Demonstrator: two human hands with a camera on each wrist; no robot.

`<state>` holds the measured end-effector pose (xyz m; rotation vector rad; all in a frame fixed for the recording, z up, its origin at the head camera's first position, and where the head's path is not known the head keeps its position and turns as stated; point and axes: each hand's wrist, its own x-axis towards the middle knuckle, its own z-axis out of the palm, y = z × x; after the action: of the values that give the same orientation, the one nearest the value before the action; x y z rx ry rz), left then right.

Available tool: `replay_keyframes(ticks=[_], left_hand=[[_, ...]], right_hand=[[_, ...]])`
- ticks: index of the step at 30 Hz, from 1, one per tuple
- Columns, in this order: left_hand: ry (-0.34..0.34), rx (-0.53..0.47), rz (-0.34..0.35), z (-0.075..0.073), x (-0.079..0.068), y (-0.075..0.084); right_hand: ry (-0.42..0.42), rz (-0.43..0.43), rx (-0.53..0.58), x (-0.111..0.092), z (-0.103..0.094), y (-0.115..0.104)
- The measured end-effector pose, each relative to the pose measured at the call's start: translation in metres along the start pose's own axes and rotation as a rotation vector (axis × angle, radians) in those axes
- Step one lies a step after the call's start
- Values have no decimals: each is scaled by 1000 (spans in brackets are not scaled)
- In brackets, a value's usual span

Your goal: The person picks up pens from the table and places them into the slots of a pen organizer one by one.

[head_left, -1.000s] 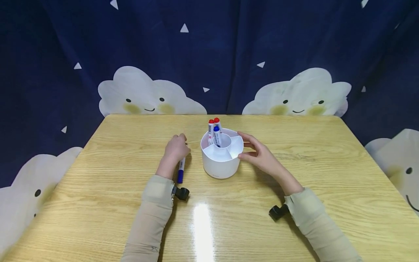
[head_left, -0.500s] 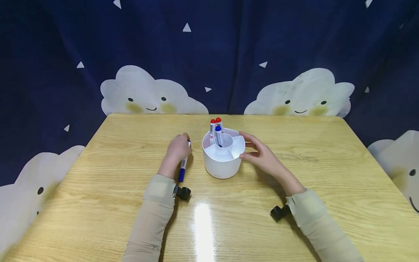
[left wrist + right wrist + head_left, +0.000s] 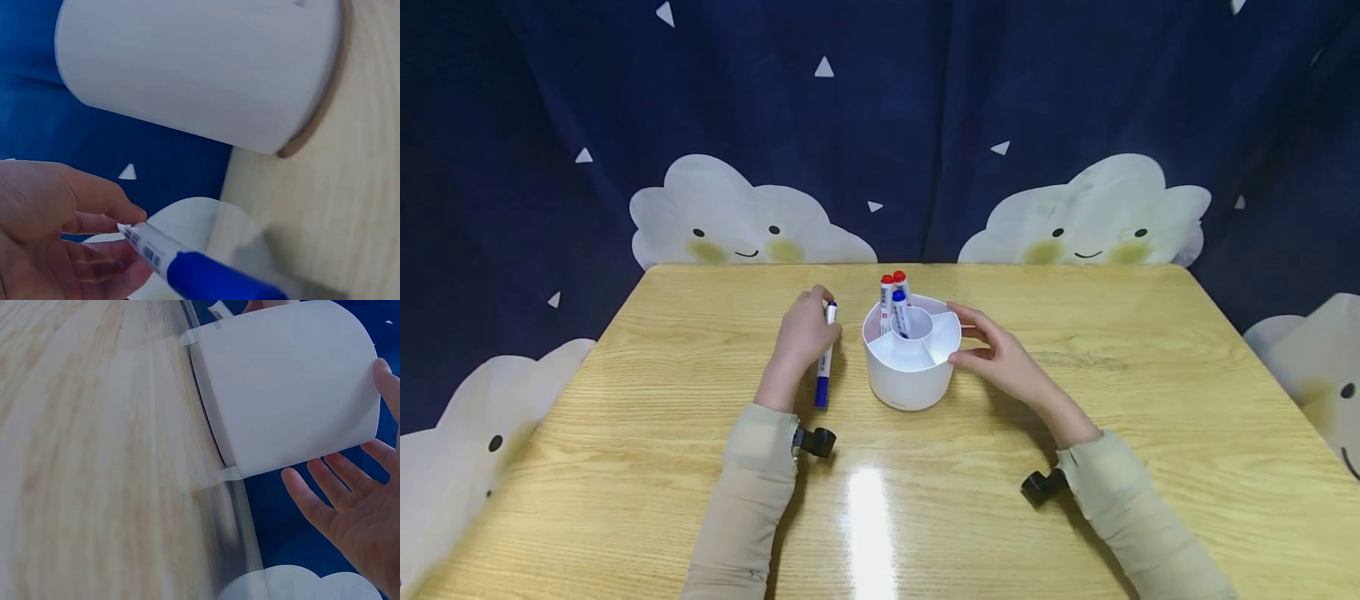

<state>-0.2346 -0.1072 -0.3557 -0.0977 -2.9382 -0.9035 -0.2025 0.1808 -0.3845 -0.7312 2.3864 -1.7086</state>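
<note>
My left hand (image 3: 803,333) pinches a white marker (image 3: 825,358) between thumb and fingers, its blue cap pointing toward me. In the left wrist view the blue cap (image 3: 215,278) is close to the camera, and the fingertips hold the opposite end. To the right stands a white round pen holder (image 3: 910,387) with divided compartments. Two red-ended markers (image 3: 886,304) lean in its back-left compartment, and a blue-ended marker (image 3: 901,312) stands in the centre cup. My right hand (image 3: 1000,354) holds the holder's right side, thumb at the front and fingers behind.
The holder stands on a wooden table (image 3: 625,433). Behind the table's far edge hangs a dark blue curtain (image 3: 910,100) with white clouds and triangles. A black wrist camera (image 3: 815,442) sits at the left cuff, another camera (image 3: 1041,487) at the right.
The left hand has shifted slightly away from me and lifted the marker, more of which now shows beside the fingers. The right hand and the pen holder stay in place.
</note>
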Motion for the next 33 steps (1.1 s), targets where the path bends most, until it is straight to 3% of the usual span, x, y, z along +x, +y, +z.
replay_keyframes(ticks=[12, 20, 33], left_hand=[[127, -95, 62, -25, -10, 13], [259, -162, 124, -36, -19, 25], [350, -293, 201, -52, -32, 38]], right_hand=[[3, 7, -2, -2, 0, -2], [0, 1, -5, -2, 0, -3], [-7, -9, -9, -3, 1, -9]])
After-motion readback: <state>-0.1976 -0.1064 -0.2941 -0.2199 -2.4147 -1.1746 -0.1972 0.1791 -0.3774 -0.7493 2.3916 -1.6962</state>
